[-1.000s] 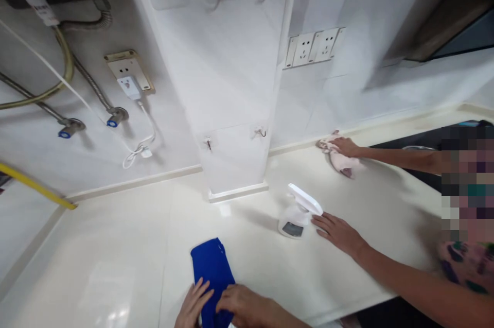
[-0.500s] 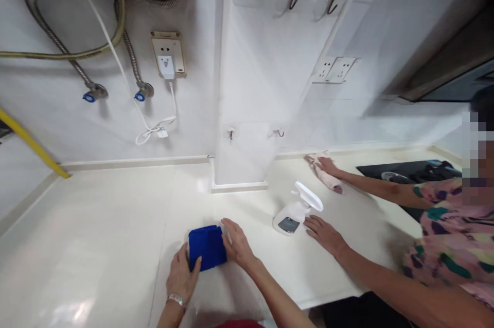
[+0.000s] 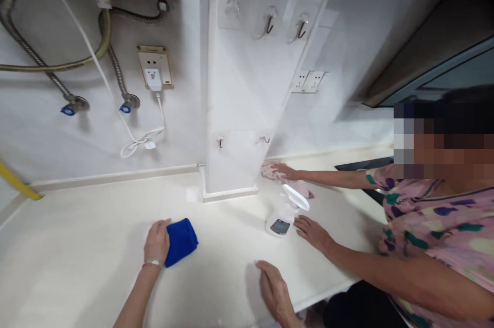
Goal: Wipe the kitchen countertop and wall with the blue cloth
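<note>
A folded blue cloth point(image 3: 182, 243) lies tilted on the white countertop point(image 3: 96, 225). My left hand point(image 3: 157, 241), with a bracelet at the wrist, grips its left edge; the fingertips are partly hidden behind the cloth. Well to the right and nearer the counter's front edge, my right hand point(image 3: 275, 289) is held apart from everything, its fingers loosely stretched with nothing in them. Between my right hand and the wall pillar stands a white spray bottle point(image 3: 281, 219) with a dark label, upright.
At the right, another person in a patterned top point(image 3: 428, 214) presses a pink rag point(image 3: 306, 189) near the wall with one hand; their other hand point(image 3: 314, 232) rests beside the spray bottle. A pillar point(image 3: 239, 86) with hooks juts out. A yellow hose point(image 3: 17, 181) meets the counter at left.
My left hand has moved left with the blue cloth. My right hand has let go of it and moved right and nearer. The other person's rag has shifted left along the wall.
</note>
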A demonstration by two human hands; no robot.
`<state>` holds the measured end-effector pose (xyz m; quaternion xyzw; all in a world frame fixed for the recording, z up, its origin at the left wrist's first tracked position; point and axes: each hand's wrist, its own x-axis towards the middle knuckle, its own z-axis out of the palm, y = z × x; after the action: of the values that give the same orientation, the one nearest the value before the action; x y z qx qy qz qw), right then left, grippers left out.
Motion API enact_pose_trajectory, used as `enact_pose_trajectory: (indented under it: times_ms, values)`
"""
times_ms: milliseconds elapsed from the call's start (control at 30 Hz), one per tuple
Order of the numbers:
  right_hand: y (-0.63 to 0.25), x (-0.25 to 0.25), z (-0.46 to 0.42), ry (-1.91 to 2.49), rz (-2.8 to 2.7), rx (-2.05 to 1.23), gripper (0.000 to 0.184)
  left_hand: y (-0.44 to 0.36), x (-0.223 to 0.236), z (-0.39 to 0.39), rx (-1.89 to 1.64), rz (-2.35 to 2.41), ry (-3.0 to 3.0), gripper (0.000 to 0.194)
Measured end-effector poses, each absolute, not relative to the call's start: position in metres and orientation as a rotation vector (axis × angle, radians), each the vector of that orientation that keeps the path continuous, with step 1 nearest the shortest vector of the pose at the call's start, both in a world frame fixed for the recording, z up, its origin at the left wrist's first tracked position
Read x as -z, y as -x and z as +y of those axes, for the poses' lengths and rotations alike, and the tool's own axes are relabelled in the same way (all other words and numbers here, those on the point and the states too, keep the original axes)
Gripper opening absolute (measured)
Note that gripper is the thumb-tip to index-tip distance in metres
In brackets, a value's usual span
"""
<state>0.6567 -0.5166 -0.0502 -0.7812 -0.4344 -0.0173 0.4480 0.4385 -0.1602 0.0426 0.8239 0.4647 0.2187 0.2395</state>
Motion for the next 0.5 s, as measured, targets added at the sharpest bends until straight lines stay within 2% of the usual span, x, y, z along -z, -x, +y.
enact_pose_trajectory:
  times_ms: [100, 233, 333, 400, 500]
  values:
    - [-0.655, 0.058, -0.522, 1.977, -1.067, 0.092, 0.032, -0.441, -0.059, -0.151, -0.701, 1.528, -2.201, 0.054]
    - [-0.65, 0.073, -0.525, 2.015, -1.1, 0.173, 0.033, -0.443, -0.053, -0.175, -0.344, 1.826, -1.971, 0.069]
    - [-0.648, 0.081, -0.524, 2.046, -1.138, 0.309, 0.036, -0.433, -0.037, -0.182, -0.302, 1.785, -1.907, 0.077]
    - [-0.648, 0.085, -0.523, 2.079, -1.174, 0.37, 0.037, -0.425, -0.026, -0.176, -0.319, 1.707, -1.827, 0.077]
    - [-0.652, 0.091, -0.524, 2.149, -1.223, 0.392, 0.038, -0.417, -0.017, -0.162, -0.352, 1.615, -1.612, 0.065]
